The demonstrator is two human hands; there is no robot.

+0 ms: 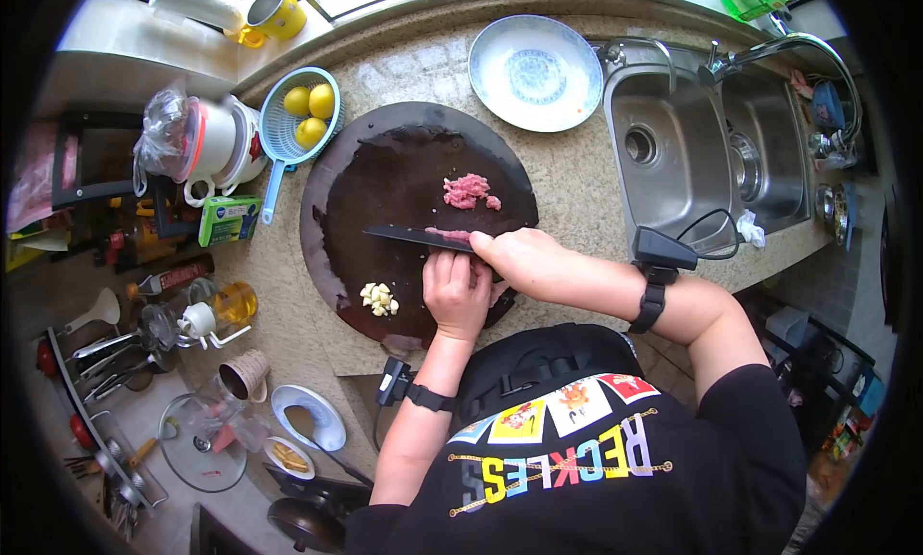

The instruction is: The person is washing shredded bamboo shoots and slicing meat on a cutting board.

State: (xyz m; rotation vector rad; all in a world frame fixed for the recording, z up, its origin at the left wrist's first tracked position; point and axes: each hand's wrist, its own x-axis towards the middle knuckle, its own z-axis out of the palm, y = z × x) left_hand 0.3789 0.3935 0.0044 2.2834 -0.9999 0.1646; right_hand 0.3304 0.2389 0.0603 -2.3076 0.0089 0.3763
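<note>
My right hand point(519, 260) is closed round the handle of a dark-bladed kitchen knife point(409, 235). The blade lies across a round, dark chopping board point(336, 218), and a strip of pink raw meat point(448, 234) rests along its far side. Close against the near side of the blade, my left hand point(454, 293) has its fingers curled down on a piece of raw meat point(498, 290), mostly hidden beneath the hands. Farther up the board sits a small heap of cut meat point(469, 191). Chopped garlic point(380, 299) is piled left of my left hand.
A blue-patterned white plate point(536, 74) stands behind the board, left of a double sink point(663, 151). A blue colander point(280, 122) with yellow lemons, a green box point(229, 221) and an oil jug point(234, 305) line the left. Small bowls point(310, 411) sit lower left.
</note>
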